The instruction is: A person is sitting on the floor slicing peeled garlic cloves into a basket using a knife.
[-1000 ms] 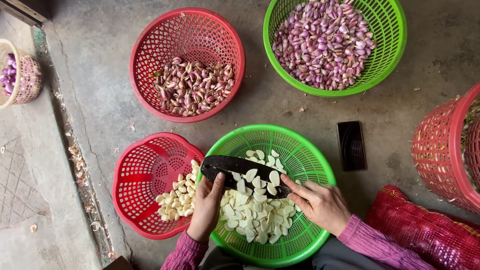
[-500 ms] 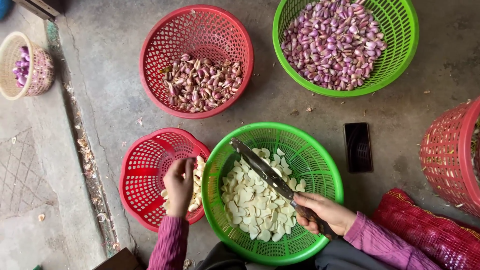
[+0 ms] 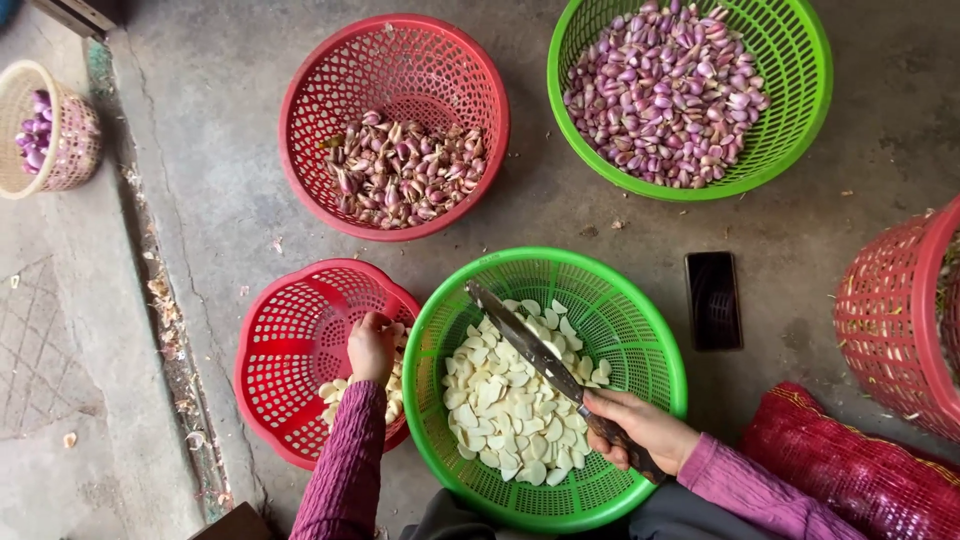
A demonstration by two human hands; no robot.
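Note:
My right hand (image 3: 640, 428) grips the handle of a long knife (image 3: 525, 345), its blade slanting up-left over peeled white garlic cloves (image 3: 500, 400) in the near green basket (image 3: 640, 330). My left hand (image 3: 372, 348) reaches into the small red basket (image 3: 290, 350) beside it, fingers curled on the pale garlic pieces (image 3: 335, 395) there; whether it holds one I cannot tell. Both sleeves are purple.
A red basket (image 3: 310, 90) of garlic skins and cloves and a green basket (image 3: 810, 110) of purple unpeeled cloves sit farther off. A dark phone (image 3: 713, 300) lies on the concrete. A tall red basket (image 3: 890, 320) and red mesh sack (image 3: 860, 480) stand right; a small wicker basket (image 3: 70, 150) left.
My left hand left the knife over the green basket and moved left into the small red basket. The knife turned from lying across to slanting, held by my right hand alone.

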